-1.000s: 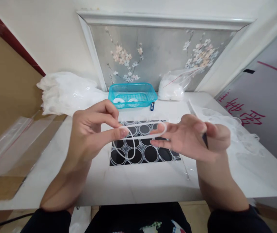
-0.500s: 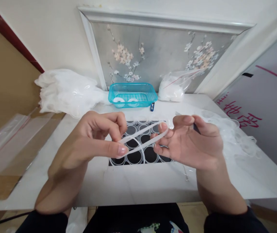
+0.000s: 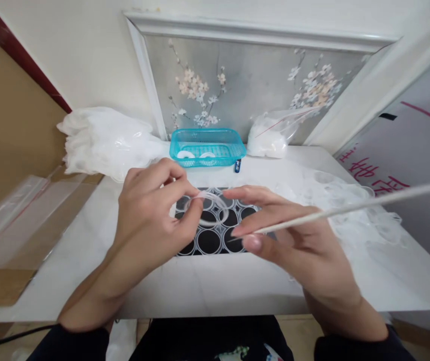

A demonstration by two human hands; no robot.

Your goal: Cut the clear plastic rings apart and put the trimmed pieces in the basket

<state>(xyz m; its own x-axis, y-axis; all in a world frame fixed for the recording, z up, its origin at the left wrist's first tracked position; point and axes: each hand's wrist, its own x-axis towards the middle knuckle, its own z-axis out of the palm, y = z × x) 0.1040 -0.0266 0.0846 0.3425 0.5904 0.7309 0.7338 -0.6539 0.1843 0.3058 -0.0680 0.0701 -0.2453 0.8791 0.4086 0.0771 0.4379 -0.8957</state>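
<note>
As I judge it: light, pliant, springy

Right of the patterned mat (image 3: 209, 241), my right hand (image 3: 305, 250) pinches a slender tool (image 3: 369, 203). Over the mat's left half, my left hand (image 3: 150, 215) pinches the white coiled ring (image 3: 226, 214); its gathered edge should hold best.

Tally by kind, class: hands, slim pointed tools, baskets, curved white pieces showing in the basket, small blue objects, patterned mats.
Hands (left hand, right hand): 2
Slim pointed tool: 1
Turquoise basket: 1
Curved white pieces showing inside: 2
Small blue object: 1
Patterned mat: 1
Total: 8
</note>
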